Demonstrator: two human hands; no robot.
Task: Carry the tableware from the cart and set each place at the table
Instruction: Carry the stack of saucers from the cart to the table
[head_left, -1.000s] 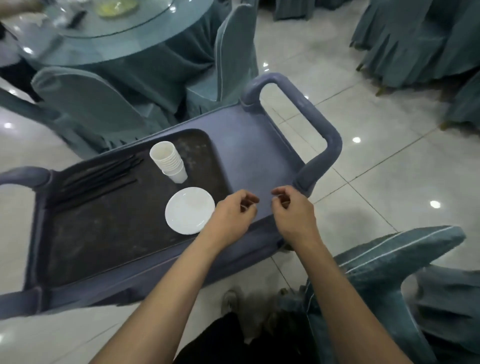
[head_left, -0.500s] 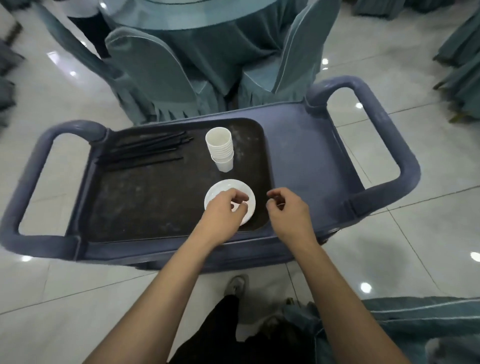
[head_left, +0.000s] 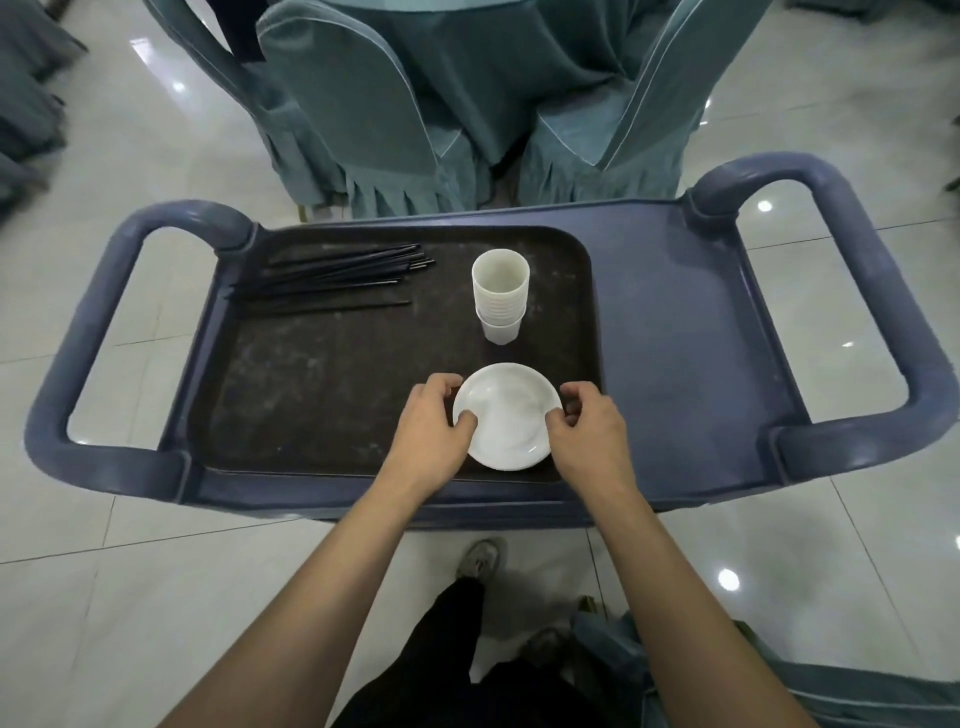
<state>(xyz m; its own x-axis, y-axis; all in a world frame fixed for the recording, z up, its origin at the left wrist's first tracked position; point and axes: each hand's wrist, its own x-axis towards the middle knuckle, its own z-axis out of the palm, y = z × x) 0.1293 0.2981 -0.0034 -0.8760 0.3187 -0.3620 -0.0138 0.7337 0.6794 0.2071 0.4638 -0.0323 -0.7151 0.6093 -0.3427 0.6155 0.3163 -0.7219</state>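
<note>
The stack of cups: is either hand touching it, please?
No, the left hand and right hand grip the plate; the cups stand apart.

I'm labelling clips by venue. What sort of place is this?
Probably a banquet hall: cloth-covered chairs at a draped table, and a service cart carrying stacked cups, chopsticks and a small plate.

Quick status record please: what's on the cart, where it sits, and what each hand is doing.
cart: blue, a loop handle at each end, in front of covered chairs
tray: dark, on the cart's left part
chopsticks: dark bundle, tray's far left
cups: white stack, upright, tray's far right
white plate: tray's near right
left hand: grip on plate's left rim
right hand: grip on plate's right rim
plate lifted: cannot tell
</note>
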